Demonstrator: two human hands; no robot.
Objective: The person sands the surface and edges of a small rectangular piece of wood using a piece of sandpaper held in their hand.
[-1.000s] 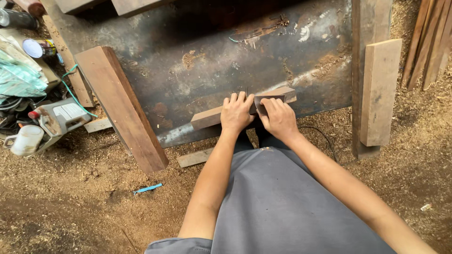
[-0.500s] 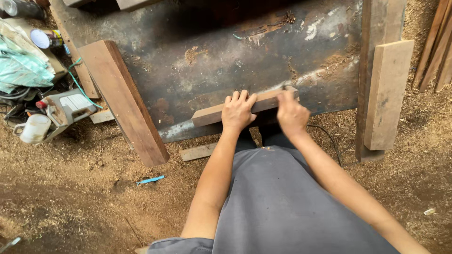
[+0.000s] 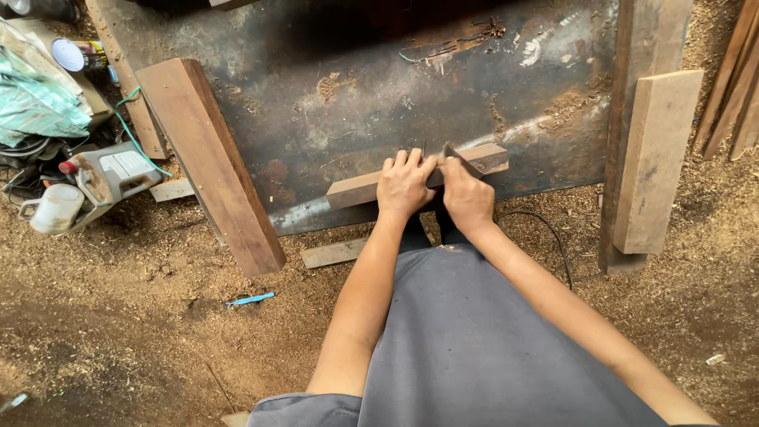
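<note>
A large dark metal sheet (image 3: pixel 356 111), stained and dusted with sawdust, is laid over the sawdust-covered ground (image 3: pixel 118 332). A long reddish plank (image 3: pixel 209 162) is propped slantwise across its left edge, and a pale board (image 3: pixel 656 162) is set upright against a darker post at its right. A short wooden block (image 3: pixel 356 190) is laid along the sheet's near edge, tilted slightly up to the right. The block is pressed down by the left hand (image 3: pixel 403 186), whose fingers are spread flat over its top. Just beside it, the right hand (image 3: pixel 468 198) is closed round a dark flat tool (image 3: pixel 460 158), whose blade is held against the block's upper face; the two hands are touching. A grey power tool (image 3: pixel 111 174) and a white mug (image 3: pixel 54 209) are seen at the far left. A thin wood strip (image 3: pixel 332 253) and a small blue pen-like object (image 3: pixel 249 300) are left on the ground nearer the person.
</note>
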